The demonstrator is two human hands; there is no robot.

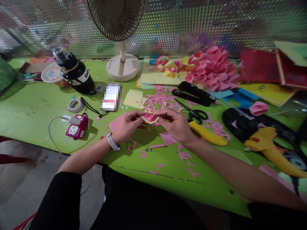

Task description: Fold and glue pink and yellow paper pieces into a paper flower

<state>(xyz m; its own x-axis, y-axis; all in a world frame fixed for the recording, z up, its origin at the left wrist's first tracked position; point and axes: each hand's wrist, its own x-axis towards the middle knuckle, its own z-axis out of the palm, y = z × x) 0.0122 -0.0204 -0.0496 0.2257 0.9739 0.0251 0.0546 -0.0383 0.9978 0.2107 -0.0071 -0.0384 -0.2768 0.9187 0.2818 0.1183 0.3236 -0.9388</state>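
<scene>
Between my two hands, over the green table, is a small paper flower [151,118] with pink petals inside and a pale yellow curved edge. My left hand [131,125] pinches its left end, and my right hand [173,124] pinches the right end. Part of the flower is hidden behind the fingers. Pink paper scraps [161,99] lie beyond it, and a pink sheet [168,138] rests under my right hand. Close to my right hand are black scissors [195,114] and a yellow-handled cutter [208,133]. A pale yellow paper stack [133,98] lies past my left hand.
At the back right, pink folded paper pieces [214,68] form a heap behind a black stapler [193,93]. A yellow glue gun [268,147] lies at the right. Leftward are a phone [111,97], a magenta power adapter [77,127], a black bottle [76,72] and a fan [122,68].
</scene>
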